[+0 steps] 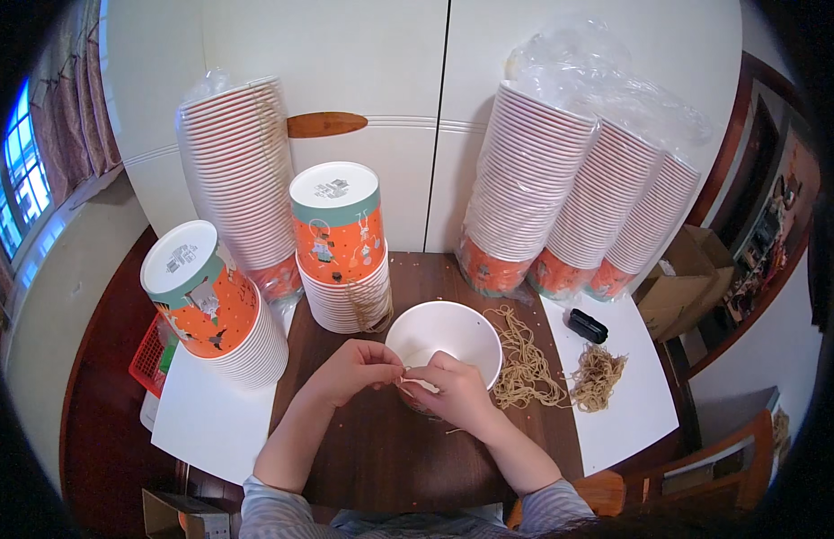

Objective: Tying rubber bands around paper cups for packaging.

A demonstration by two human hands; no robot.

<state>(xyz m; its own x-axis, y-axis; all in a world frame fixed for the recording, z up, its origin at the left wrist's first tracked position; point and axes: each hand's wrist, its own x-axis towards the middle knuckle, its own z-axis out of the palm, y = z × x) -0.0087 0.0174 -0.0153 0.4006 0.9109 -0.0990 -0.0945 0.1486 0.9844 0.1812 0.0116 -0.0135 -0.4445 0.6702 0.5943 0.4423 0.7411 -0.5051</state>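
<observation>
Meeting at the near rim of one open white tub [453, 334]: left hand [356, 370] and right hand [453, 388], fingertips pinching a small item [403, 371], too tiny to identify. Right, on the bench [363, 458]: tan cord [527, 366], loose. Far left: inverted orange tubs [341, 242], stacked.

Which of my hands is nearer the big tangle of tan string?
Right. Your right hand is just left of the big tangle of tan string; your left hand is farther left.
</observation>
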